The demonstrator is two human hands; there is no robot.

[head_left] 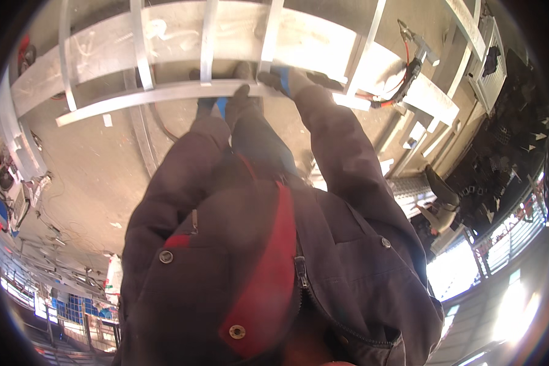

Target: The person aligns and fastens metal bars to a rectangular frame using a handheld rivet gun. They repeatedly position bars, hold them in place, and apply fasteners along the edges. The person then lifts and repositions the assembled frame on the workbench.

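A long ladder-like metal frame [165, 93], with a near rail and several crossbars, spans the top of the view. My right hand [269, 79], in a dark glove with a blue cuff, is closed on the near rail beside a crossbar. Left of it, my left hand [207, 107] reaches the same rail. Its blue cuff shows below the rail, but the rail hides most of the hand and its fingers. Between my forearms, my leg ends in a dark shoe [242, 93].
Beyond the near rail runs a wide pale beam [104, 46]. A hand tool with a red hose [407, 70] hangs at the frame's right. Metal profiles [396, 137] lie to the right, near another person [442, 204]. Cluttered equipment [18, 189] stands at the left.
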